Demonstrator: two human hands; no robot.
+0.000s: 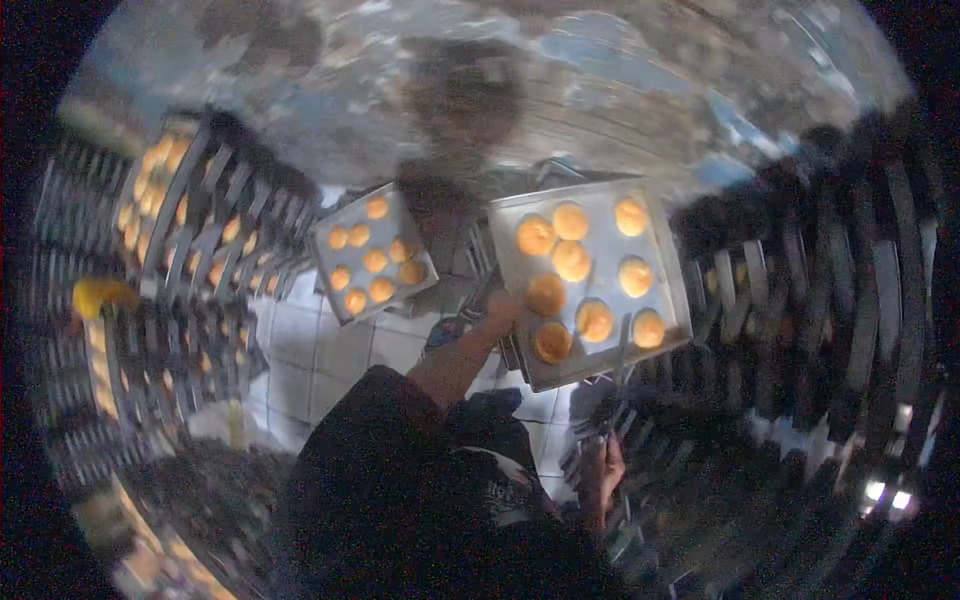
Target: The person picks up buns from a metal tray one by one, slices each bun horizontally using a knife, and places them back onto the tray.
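A metal baking tray (pixel 597 370) carries several round golden buns, one of them a bun (pixel 594 320) near the front. My left hand (pixel 508 306) is closed at the tray's left edge, its fingertips partly hidden. Lower right, my right hand (pixel 603 472) is wrapped round a long thin metal utensil (pixel 625 345). That utensil points up toward the tray's front edge, beside the buns. It is too blurred to tell its exact kind.
Left of my forearm sits a second tray (pixel 333 306) with several buns, above white floor tiles (pixel 338 350). Racks (pixel 215 200) holding more buns stand on the left, with a yellow item (pixel 105 297) there. Dark slatted racks (pixel 800 300) line the right. A worn, blurred surface (pixel 620 90) spans the top.
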